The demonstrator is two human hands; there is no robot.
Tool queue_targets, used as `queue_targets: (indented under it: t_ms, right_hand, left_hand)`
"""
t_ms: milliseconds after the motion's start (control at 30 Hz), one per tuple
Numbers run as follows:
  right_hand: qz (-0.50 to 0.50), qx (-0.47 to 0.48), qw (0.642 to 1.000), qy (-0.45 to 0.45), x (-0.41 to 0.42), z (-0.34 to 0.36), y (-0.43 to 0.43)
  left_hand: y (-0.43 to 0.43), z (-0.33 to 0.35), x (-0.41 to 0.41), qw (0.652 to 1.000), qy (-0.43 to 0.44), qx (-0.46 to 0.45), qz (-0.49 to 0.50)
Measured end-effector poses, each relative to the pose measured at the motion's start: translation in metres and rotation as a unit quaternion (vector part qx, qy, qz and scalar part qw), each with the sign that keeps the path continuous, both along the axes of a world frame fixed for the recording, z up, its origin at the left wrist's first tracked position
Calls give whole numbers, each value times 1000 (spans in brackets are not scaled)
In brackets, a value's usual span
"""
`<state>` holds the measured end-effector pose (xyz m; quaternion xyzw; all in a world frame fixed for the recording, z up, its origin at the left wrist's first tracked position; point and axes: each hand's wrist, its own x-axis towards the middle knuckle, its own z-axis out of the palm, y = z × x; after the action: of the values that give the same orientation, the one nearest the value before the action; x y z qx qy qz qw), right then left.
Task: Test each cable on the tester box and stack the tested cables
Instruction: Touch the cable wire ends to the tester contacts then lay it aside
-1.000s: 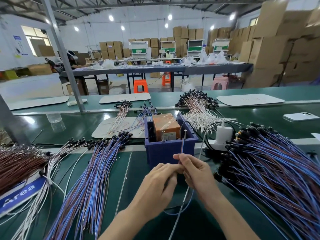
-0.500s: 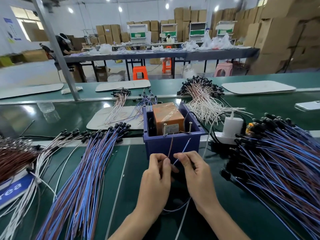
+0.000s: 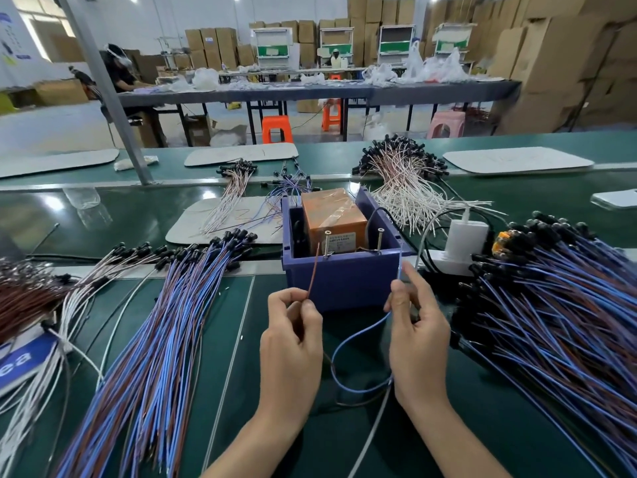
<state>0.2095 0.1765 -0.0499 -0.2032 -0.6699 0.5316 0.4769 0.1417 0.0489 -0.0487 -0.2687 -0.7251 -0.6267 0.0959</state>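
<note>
Near edge: both forearms come in from the bottom over the green counter [image 3: 241,339]. Left hand [image 3: 291,346] is closed, thumb and forefinger pinching the brown lead [image 3: 314,270] of the cable [image 3: 339,353]. Right hand [image 3: 418,336] is closed too, pinching the blue lead [image 3: 400,267]. The cable's slack loops down between the two hands, low over the counter.

Both leads point up at the purple tester box [image 3: 344,284], which sits on the counter just beyond the hands. Brown tip is just beside the left screw [image 3: 326,240]; can't tell if it touches. Blue tip is at the box's near right corner, apart from the right screw [image 3: 380,239]. An orange block [image 3: 332,215] sits inside the box.

Left of the hands is a long fanned pile of blue and brown cables [image 3: 155,339], black ends pointing far. Further left are white cables [image 3: 77,301] and a brown bundle [image 3: 24,298]. Right of the hands is a bigger, messier blue and brown pile [image 3: 551,322]. A white charger [image 3: 465,236] is plugged in just right of the box.

Farther back: a small bunch on a white mat [image 3: 193,225] and a heap of white cables [image 3: 403,188]. Beyond the counter are orange stools [image 3: 276,128], a long grey table [image 3: 310,93] and stacked cardboard boxes [image 3: 558,63].
</note>
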Motion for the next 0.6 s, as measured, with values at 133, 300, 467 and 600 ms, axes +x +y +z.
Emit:
queue_targets:
  t_ms: [133, 300, 467, 600]
  right_hand:
    - [-18, -1, 1000, 7, 0, 1, 0]
    - [-29, -11, 1000, -5, -1, 2, 3]
    - [-32, -15, 999, -13, -2, 1, 5]
    - [-36, -10, 999, -15, -2, -1, 5]
  left_hand:
    - [-1, 1, 0, 1000, -7, -7, 6]
    - [0, 1, 2, 1000, -9, -14, 4]
    - [1, 0, 3, 1000, -10, -8, -2]
    - [1, -1, 2, 1000, -8, -11, -4]
